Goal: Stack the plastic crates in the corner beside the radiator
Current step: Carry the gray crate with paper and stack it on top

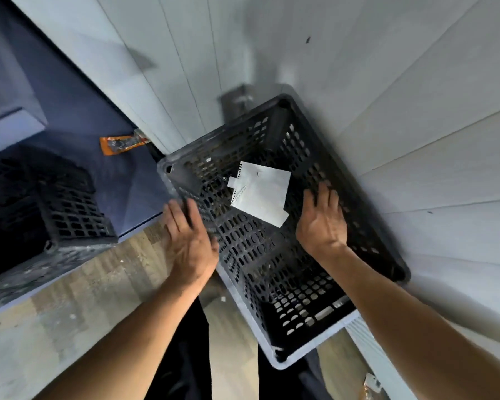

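Observation:
A black perforated plastic crate (266,264) stands in the corner where two white panelled walls meet, its open top facing me. My left hand (188,241) lies with straight fingers against the crate's left rim. My right hand (322,220) reaches over the crate's right side wall, its fingers also straight and spread. Neither hand curls round anything. A second black crate (55,209) sits at the left on a blue surface, apart from both hands.
White paper scraps (260,192) lie inside the corner crate. An orange wrapper (122,144) lies on the blue surface (122,192) by the wall. A white ribbed radiator (370,345) shows at the lower right. Wood-look floor (98,284) runs below me.

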